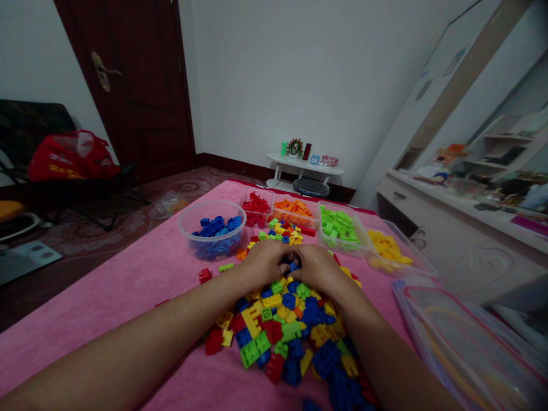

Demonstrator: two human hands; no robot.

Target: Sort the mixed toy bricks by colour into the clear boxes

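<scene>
My left hand and my right hand meet over the far part of a mixed heap of toy building bricks. The fingers of both hands are curled inward, with the thumbs facing each other. Between the fingertips shows a blue building brick, partly hidden by my fingers. Red, yellow, green and blue bricks lie loose under my hands and between my forearms. Just beyond my hands is a smaller mixed pile of bricks.
A round tub of blue bricks stands at left. Behind the heap are clear boxes of red bricks, orange bricks, green bricks and yellow bricks. Clear lids lie at right on the pink cloth.
</scene>
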